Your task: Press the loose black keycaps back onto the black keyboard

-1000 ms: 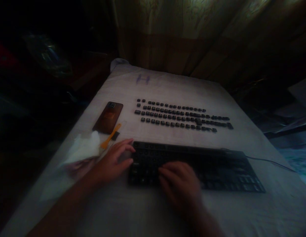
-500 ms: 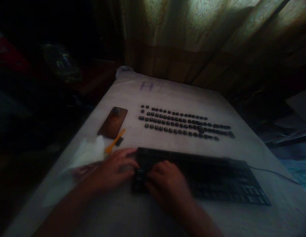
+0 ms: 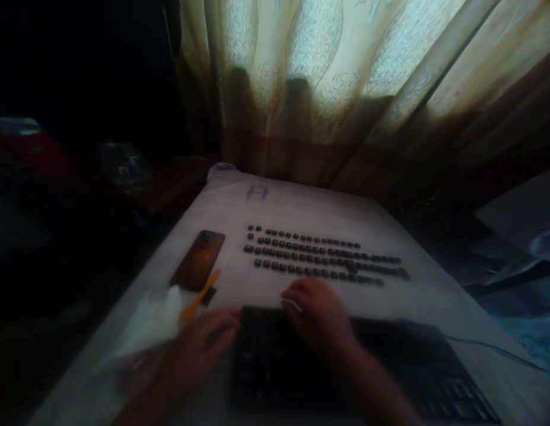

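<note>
A black keyboard (image 3: 266,361) lies at the near side of the cloth-covered table, many of its keys off. My left hand (image 3: 208,337) rests at the keyboard's left end, its fingers curled near the upper left corner; whether they hold anything is blurred. Above the keyboard's top edge, my right hand (image 3: 314,307) has its fingers drawn together, and what they hold, if anything, is too small to see. Beyond it, loose black keycaps (image 3: 297,255) lie in several rows on the cloth.
Left of the keycaps lies a brown phone (image 3: 199,260). An orange-handled brush (image 3: 200,297) and a small black piece (image 3: 209,296) are near it, beside a crumpled white cloth (image 3: 153,322). A cable (image 3: 492,348) runs right from the keyboard. Curtains (image 3: 301,89) hang behind the table.
The view has tilted up, so the table sits lower in the picture. My right hand has moved from over the keyboard's left part, away and to the right, toward the keycap rows.
</note>
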The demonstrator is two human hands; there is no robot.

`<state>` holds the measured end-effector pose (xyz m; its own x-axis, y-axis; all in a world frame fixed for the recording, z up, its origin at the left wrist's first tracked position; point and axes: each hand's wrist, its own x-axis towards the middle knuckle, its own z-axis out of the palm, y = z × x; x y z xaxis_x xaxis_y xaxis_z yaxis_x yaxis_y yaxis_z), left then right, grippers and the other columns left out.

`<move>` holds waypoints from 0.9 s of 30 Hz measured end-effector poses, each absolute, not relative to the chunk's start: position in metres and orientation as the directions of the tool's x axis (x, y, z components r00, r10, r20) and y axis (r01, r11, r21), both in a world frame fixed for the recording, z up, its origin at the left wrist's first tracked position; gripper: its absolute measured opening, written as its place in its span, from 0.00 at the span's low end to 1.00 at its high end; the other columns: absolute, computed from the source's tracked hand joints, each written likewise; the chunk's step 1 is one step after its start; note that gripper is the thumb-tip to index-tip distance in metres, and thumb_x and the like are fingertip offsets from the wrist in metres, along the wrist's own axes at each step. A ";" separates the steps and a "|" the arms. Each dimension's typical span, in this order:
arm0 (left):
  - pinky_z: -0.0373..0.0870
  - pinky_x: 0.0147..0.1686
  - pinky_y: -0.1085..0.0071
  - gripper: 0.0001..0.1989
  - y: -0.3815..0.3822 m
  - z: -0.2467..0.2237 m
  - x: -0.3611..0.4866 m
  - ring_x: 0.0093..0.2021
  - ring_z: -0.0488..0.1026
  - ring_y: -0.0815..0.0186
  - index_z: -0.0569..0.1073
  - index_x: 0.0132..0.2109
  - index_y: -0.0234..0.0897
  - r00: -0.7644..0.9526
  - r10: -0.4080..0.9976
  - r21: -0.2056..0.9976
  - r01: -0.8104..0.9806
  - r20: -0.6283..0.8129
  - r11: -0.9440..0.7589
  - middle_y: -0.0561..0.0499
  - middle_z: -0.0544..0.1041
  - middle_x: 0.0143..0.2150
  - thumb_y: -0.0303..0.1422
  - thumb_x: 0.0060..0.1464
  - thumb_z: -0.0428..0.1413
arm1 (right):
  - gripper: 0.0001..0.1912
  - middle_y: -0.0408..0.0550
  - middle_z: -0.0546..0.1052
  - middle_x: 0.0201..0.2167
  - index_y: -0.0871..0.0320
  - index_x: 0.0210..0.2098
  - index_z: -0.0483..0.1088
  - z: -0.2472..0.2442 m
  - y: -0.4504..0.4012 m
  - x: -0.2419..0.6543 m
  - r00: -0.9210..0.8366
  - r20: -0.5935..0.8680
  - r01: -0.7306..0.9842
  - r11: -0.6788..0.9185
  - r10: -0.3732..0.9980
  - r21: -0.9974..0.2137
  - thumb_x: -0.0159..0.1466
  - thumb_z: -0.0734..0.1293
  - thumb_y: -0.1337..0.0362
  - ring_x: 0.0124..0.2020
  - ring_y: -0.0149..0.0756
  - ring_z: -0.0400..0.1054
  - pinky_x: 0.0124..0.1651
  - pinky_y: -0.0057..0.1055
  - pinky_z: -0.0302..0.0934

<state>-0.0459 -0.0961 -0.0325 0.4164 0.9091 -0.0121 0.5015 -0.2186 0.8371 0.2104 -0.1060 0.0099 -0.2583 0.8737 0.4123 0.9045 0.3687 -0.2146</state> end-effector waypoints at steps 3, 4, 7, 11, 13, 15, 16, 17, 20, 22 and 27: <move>0.73 0.55 0.50 0.14 -0.096 -0.043 -0.043 0.53 0.77 0.53 0.77 0.41 0.46 0.367 0.929 0.817 0.524 0.037 -0.240 0.48 0.80 0.52 0.42 0.61 0.48 | 0.09 0.49 0.80 0.34 0.56 0.35 0.79 0.009 -0.078 0.211 -0.252 0.397 0.931 0.333 0.882 -0.150 0.59 0.70 0.74 0.36 0.42 0.73 0.38 0.36 0.67; 0.73 0.54 0.49 0.14 -0.096 -0.047 -0.042 0.52 0.77 0.52 0.77 0.41 0.46 0.362 0.930 0.809 0.531 0.055 -0.254 0.48 0.81 0.51 0.42 0.62 0.48 | 0.09 0.49 0.80 0.34 0.56 0.35 0.79 0.009 -0.071 0.209 -0.252 0.379 0.936 0.324 0.890 -0.138 0.59 0.70 0.75 0.37 0.42 0.73 0.38 0.36 0.67; 0.75 0.52 0.48 0.15 -0.096 -0.054 -0.041 0.50 0.79 0.51 0.78 0.43 0.47 0.344 0.933 0.792 0.538 0.105 -0.287 0.48 0.82 0.48 0.42 0.63 0.47 | 0.09 0.50 0.80 0.36 0.56 0.36 0.79 0.009 -0.053 0.201 -0.264 0.289 0.947 0.304 0.920 -0.103 0.61 0.69 0.74 0.39 0.42 0.72 0.40 0.35 0.65; 0.77 0.49 0.51 0.14 -0.096 -0.058 -0.040 0.47 0.80 0.53 0.78 0.43 0.47 0.333 0.928 0.784 0.527 0.165 -0.328 0.48 0.82 0.46 0.40 0.63 0.48 | 0.07 0.51 0.79 0.38 0.56 0.35 0.79 0.005 -0.035 0.191 -0.265 0.222 0.956 0.286 0.938 -0.070 0.63 0.68 0.71 0.42 0.41 0.70 0.42 0.35 0.62; 0.78 0.48 0.53 0.13 -0.097 -0.059 -0.039 0.46 0.80 0.55 0.78 0.42 0.47 0.322 0.929 0.788 0.517 0.182 -0.334 0.49 0.82 0.45 0.39 0.62 0.48 | 0.07 0.51 0.79 0.39 0.57 0.35 0.79 0.003 -0.027 0.188 -0.260 0.210 0.958 0.278 0.943 -0.064 0.65 0.67 0.70 0.43 0.41 0.69 0.43 0.35 0.61; 0.77 0.48 0.54 0.13 -0.097 -0.060 -0.038 0.45 0.80 0.56 0.79 0.41 0.46 0.302 0.932 0.791 0.513 0.199 -0.335 0.50 0.83 0.44 0.37 0.61 0.49 | 0.08 0.52 0.79 0.40 0.57 0.36 0.79 0.001 -0.019 0.186 -0.256 0.191 0.961 0.271 0.948 -0.056 0.65 0.66 0.69 0.44 0.42 0.68 0.44 0.35 0.60; 0.77 0.48 0.55 0.12 -0.097 -0.060 -0.038 0.45 0.80 0.57 0.79 0.40 0.46 0.293 0.933 0.790 0.513 0.208 -0.337 0.51 0.83 0.44 0.37 0.61 0.50 | 0.08 0.53 0.78 0.41 0.57 0.36 0.79 0.000 -0.016 0.185 -0.255 0.181 0.962 0.268 0.950 -0.052 0.66 0.66 0.68 0.45 0.43 0.68 0.45 0.36 0.59; 0.77 0.48 0.56 0.12 -0.097 -0.060 -0.037 0.45 0.80 0.57 0.79 0.40 0.46 0.292 0.932 0.787 0.513 0.217 -0.343 0.51 0.83 0.44 0.36 0.60 0.50 | 0.08 0.53 0.78 0.42 0.57 0.37 0.79 0.000 -0.014 0.184 -0.255 0.171 0.963 0.267 0.952 -0.047 0.66 0.66 0.67 0.45 0.43 0.67 0.45 0.36 0.59; 0.77 0.48 0.57 0.12 -0.098 -0.058 -0.037 0.44 0.80 0.58 0.79 0.39 0.46 0.308 0.922 0.775 0.513 0.234 -0.368 0.51 0.83 0.43 0.35 0.60 0.51 | 0.08 0.54 0.78 0.44 0.57 0.38 0.79 0.000 -0.009 0.180 -0.262 0.143 0.963 0.269 0.955 -0.034 0.66 0.66 0.64 0.47 0.45 0.66 0.46 0.37 0.58; 0.77 0.48 0.57 0.11 -0.098 -0.054 -0.037 0.45 0.80 0.58 0.79 0.39 0.46 0.313 0.919 0.767 0.520 0.238 -0.376 0.51 0.83 0.44 0.35 0.60 0.51 | 0.09 0.54 0.77 0.45 0.56 0.39 0.80 0.000 -0.008 0.178 -0.270 0.126 0.961 0.275 0.955 -0.026 0.66 0.67 0.63 0.48 0.45 0.66 0.47 0.38 0.58; 0.75 0.49 0.58 0.12 -0.099 -0.046 -0.035 0.46 0.79 0.58 0.79 0.39 0.46 0.351 0.908 0.754 0.527 0.228 -0.393 0.51 0.82 0.45 0.35 0.60 0.50 | 0.10 0.55 0.77 0.46 0.57 0.40 0.80 -0.005 -0.006 0.176 -0.284 0.082 0.958 0.286 0.955 -0.016 0.67 0.65 0.64 0.50 0.47 0.64 0.48 0.39 0.57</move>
<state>-0.0352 -0.0985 -0.0461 0.3506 0.9082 0.2284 0.5266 -0.3929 0.7538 0.1756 -0.0058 -0.0046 -0.2837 0.9554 0.0817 0.9581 0.2859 -0.0162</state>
